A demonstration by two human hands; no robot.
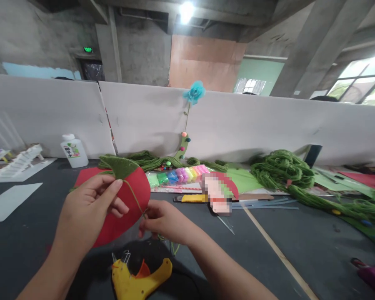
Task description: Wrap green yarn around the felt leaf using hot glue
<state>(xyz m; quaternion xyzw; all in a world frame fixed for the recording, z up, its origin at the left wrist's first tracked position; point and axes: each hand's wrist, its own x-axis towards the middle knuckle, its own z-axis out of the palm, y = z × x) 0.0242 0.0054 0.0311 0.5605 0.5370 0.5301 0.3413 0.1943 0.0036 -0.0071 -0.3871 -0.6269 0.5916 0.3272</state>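
Observation:
My left hand (89, 206) pinches the lower edge of a dark green, leaf-shaped piece with a fuzzy, yarn-like surface (124, 166). From that pinch a thin strand of green yarn (133, 194) runs down to the right. My right hand (167, 221) grips the strand's other end between thumb and fingers, and a loose green tail hangs below. Behind both hands is a red sheet with a rounded edge (141, 183); its left part is largely covered by my left hand. Just below the hands lies a yellow hot glue gun (137, 281).
Coloured clay packets (181, 175) and a yellow utility knife (193, 198) lie beyond my hands. Green yarn bundles (279, 168) sit along the white partition (237, 125). A blue flower (195, 92) stands there on a thin stem. A white bottle (75, 152) is at left.

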